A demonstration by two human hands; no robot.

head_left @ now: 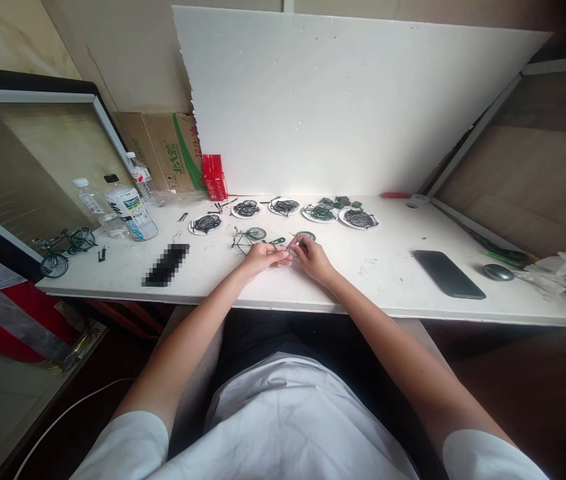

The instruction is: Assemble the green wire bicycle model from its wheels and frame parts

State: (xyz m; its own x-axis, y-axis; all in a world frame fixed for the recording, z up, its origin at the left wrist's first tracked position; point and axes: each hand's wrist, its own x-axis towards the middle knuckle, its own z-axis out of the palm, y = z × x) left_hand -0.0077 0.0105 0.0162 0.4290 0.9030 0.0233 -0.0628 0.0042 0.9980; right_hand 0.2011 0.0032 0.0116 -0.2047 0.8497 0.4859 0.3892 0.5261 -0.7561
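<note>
My left hand [264, 259] and my right hand [313, 259] meet over the front middle of the white table. Both are closed, thumbs against fingers, their tips nearly touching around a tiny part too small to make out. Just beyond my left hand lies a green model bicycle frame [239, 241] with a dark spoked wheel [256, 233] beside it. A small dark green elongated piece [277, 241] shows above the left fingers; whether it is held or lying there I cannot tell. Behind my right hand is another small wheel [305, 236], partly covered by the fingers.
Several white plates of bicycle parts, including a plate of green frames [319, 213], line the back. A complete model bicycle [67, 250] stands far left near bottles [131, 210]. A phone [449, 274] and a mouse [497, 272] lie right. A white board [343, 107] rises behind.
</note>
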